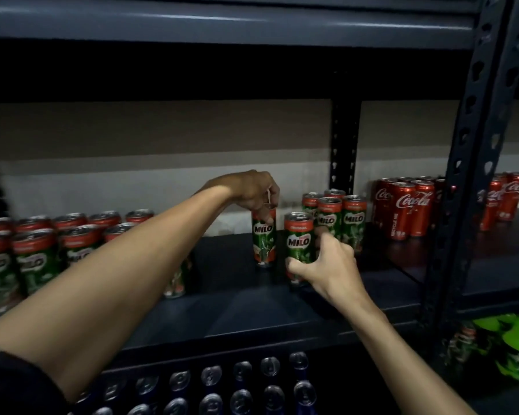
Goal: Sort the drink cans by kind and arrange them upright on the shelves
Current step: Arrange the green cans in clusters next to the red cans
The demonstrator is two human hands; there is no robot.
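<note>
Dim scene, deep shadow under upper shelf point(222, 22), blurred left edge, wide-angle bowing

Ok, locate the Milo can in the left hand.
Head view: that Milo can stands midway along the shelf, its top gripped by the left hand, just left of the second Milo can in the right hand.

first Milo can point(264, 244), green body with red top band, upright on shelf point(237, 301), rim pinched beneath left-hand fingers point(267, 219), second Milo can point(299, 244) upright, body enclosed by right-hand fingers point(295, 268), Milo cluster point(340, 218) upright just behind those fingers, red Coca-Cola cans point(408, 208) upright, well right of them
</note>
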